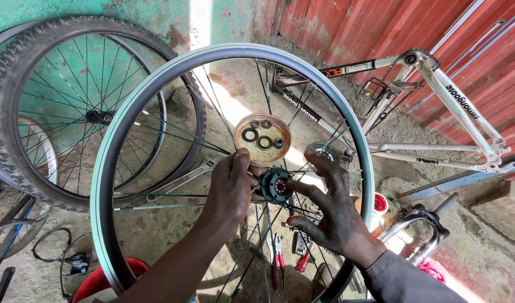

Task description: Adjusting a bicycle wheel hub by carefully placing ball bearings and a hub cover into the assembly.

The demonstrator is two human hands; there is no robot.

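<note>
I hold a bare bicycle wheel rim (108, 163) upright in front of me, its spokes meeting at a black hub (276, 186) in the middle. My left hand (230, 191) grips the hub from the left side. My right hand (330, 210) has its fingers spread, with fingertips touching the hub's right face. Behind the spokes, a rusty round tin lid (262, 138) on the ground holds several small rings and washers.
Two tyred wheels (21, 101) lean against a green wall at left. A white bicycle frame (454, 106) lies by a red corrugated wall. A wrench (181, 180), pliers (277, 261), a suspension fork (420, 224) and a red bucket (97, 280) sit on the ground.
</note>
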